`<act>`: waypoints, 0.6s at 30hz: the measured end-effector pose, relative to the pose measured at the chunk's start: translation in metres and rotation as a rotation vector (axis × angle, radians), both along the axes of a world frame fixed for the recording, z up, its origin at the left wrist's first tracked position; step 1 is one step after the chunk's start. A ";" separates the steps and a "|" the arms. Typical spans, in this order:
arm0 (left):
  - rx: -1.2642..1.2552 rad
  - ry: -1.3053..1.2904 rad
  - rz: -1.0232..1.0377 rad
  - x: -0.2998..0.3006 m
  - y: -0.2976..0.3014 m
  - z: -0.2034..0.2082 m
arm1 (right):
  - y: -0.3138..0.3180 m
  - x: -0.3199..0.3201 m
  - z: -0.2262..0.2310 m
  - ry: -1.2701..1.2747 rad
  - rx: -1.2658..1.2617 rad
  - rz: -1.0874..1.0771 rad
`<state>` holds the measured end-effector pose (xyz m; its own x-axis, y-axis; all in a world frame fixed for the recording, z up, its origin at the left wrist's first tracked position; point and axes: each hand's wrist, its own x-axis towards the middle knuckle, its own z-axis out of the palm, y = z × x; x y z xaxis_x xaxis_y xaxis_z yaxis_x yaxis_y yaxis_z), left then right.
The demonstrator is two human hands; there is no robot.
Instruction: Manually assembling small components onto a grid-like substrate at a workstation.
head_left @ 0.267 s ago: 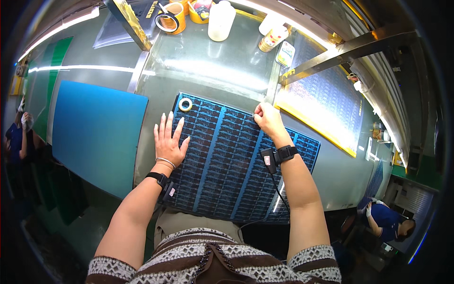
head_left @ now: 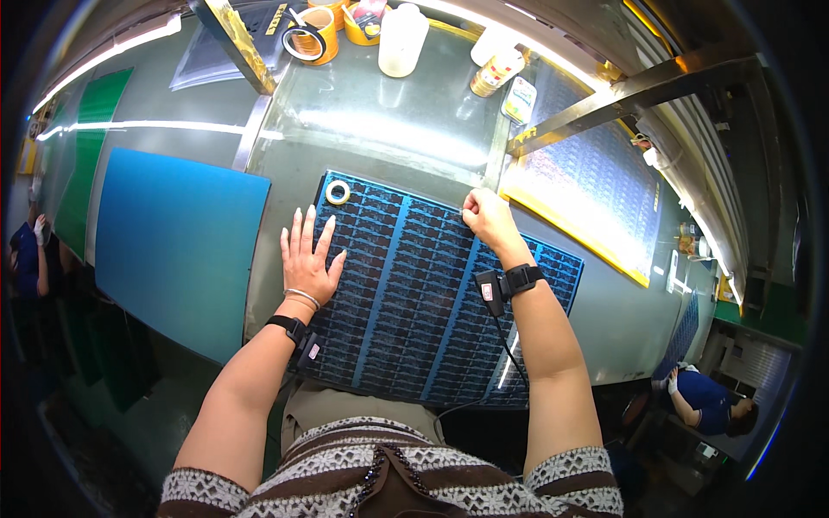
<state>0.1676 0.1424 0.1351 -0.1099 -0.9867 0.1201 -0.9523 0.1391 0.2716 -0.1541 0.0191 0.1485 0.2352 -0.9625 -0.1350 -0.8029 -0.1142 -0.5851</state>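
A glass-topped workbench (head_left: 389,129) fills the view, and on its near middle lies a large dark-blue panel sheet (head_left: 414,302) printed with rows of small repeated patterns, split by lighter blue strips. A plain blue sheet (head_left: 177,246) lies flat to its left, and a yellow-edged panel (head_left: 587,186) sits to the far right.

The step in hand looks like steadying and working the far edge of the panel sheet. The left hand (head_left: 308,259) lies flat on the sheet's left part, fingers straight and spread apart, pressing down. The right hand (head_left: 488,220) rests at the sheet's far edge, fingers curled together into a loose fist; whether they pinch anything cannot be told. Any next move there calls for the flat hand to keep the sheet from sliding while the curled one works at the edge.

A small white tape ring (head_left: 338,192) sits on the sheet's far left corner, apart from both hands. At the far edge stand a translucent jar (head_left: 402,39), a roll of brown tape (head_left: 313,34) and a small bottle (head_left: 496,73).

The sheet's near edge is hidden behind the forearms and patterned sweater (head_left: 389,475), and the printed patterns are too fine to make out.
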 end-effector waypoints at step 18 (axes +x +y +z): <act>-0.030 0.268 -0.447 -0.119 -0.042 0.018 | 0.007 -0.002 0.001 -0.075 0.054 -0.055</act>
<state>0.0483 0.1005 0.1534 -0.4809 -0.8464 0.2290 -0.6961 0.5273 0.4873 -0.1564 0.0265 0.1495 0.1934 -0.9661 -0.1709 -0.7609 -0.0377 -0.6478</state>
